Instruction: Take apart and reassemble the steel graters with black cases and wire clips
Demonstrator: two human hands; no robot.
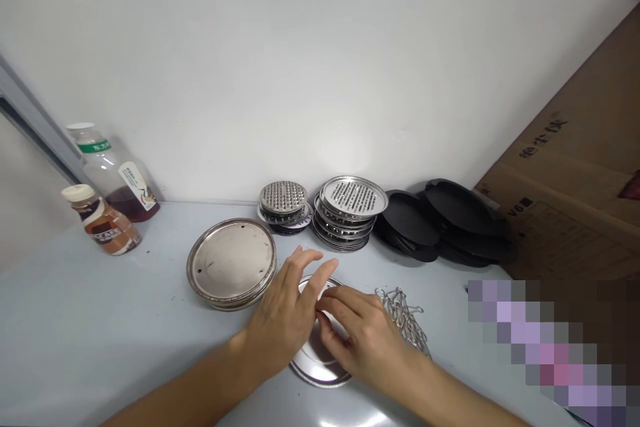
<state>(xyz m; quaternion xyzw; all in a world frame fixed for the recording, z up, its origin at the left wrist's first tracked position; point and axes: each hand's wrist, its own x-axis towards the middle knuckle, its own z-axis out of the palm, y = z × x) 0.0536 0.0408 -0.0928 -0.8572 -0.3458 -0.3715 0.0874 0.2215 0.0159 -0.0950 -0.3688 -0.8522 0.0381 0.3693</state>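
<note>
A shiny round metal lid or plate (323, 368) lies on the table under both hands, partly covered by them. My left hand (287, 310) is over its left side, fingers stretched out and apart. My right hand (363, 330) is above its right side, thumb and fingertips drawn together close to my left palm. Anything in that pinch is hidden. Left of my hands stands a stack of round metal plates (233, 260) with small holes near the rim. A pile of bent wire clips (406, 320) lies right of my right hand.
Along the wall stand a small stack of grater discs (283, 197), a taller stack of grater discs (354, 197) and black round trays (457, 213). A coffee bottle (107, 227) and a larger drink bottle (123, 180) are at left. A cardboard box (565, 193) bounds the right.
</note>
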